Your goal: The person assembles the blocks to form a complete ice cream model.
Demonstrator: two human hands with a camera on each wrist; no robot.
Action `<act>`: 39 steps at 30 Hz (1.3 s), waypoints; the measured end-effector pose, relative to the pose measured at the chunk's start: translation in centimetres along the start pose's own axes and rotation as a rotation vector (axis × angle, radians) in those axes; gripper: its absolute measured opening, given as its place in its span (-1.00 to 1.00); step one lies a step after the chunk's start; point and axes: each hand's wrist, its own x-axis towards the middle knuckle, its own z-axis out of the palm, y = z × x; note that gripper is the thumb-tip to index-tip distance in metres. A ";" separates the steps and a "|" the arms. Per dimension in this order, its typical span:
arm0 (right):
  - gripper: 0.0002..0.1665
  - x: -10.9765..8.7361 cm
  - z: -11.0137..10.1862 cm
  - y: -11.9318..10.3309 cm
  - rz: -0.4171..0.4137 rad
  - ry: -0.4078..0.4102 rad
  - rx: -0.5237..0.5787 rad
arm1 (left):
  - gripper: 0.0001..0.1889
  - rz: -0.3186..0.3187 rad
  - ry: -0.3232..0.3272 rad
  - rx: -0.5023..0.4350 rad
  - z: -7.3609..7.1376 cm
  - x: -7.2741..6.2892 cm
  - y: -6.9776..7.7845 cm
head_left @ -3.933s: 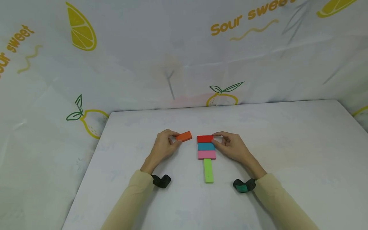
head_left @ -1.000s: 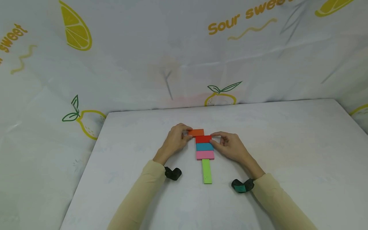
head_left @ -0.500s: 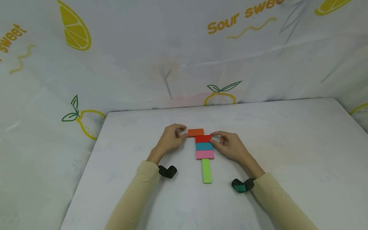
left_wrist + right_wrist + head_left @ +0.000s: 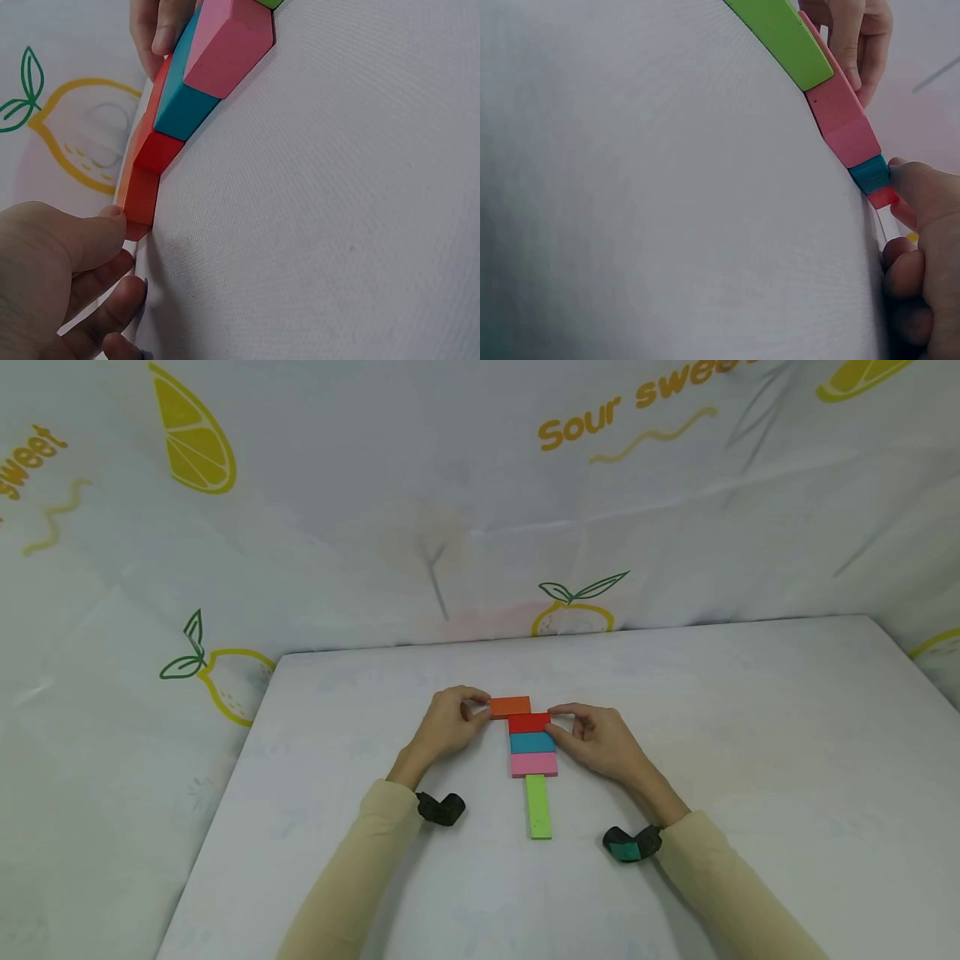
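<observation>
Several flat wooden blocks lie on the table in the head view. A red block (image 4: pixel 529 723), a blue block (image 4: pixel 532 742) and a pink block (image 4: pixel 534 765) lie crosswise edge to edge, with a green block (image 4: pixel 538 807) lengthwise at the near side. Behind the red one sits an orange block (image 4: pixel 510 707), offset to the left. My left hand (image 4: pixel 447 724) pinches the orange block's left end between thumb and finger; in the left wrist view the thumb (image 4: pixel 101 232) touches it. My right hand (image 4: pixel 596 741) holds the red block's right end.
The white table (image 4: pixel 675 860) ends at its back edge against a hanging cloth (image 4: pixel 337 527) printed with lemons and lettering. Dark wrist cameras (image 4: pixel 441 810) sit at both wrists, close above the table.
The orange block has come right and straightened, from tilted and apart to against the red block. Half a second ago my left fingers were off it; they touch it again. The right hand stays.
</observation>
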 end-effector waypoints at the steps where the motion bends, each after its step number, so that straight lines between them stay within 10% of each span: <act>1: -0.60 0.0 0.0 0.0 0.000 0.000 -0.002 | -0.73 0.003 0.001 -0.001 0.0 0.0 0.0; 39: -0.57 0.0 -0.2 0.0 -0.009 -0.009 0.031 | -0.73 0.020 0.014 -0.012 1.7 0.5 1.1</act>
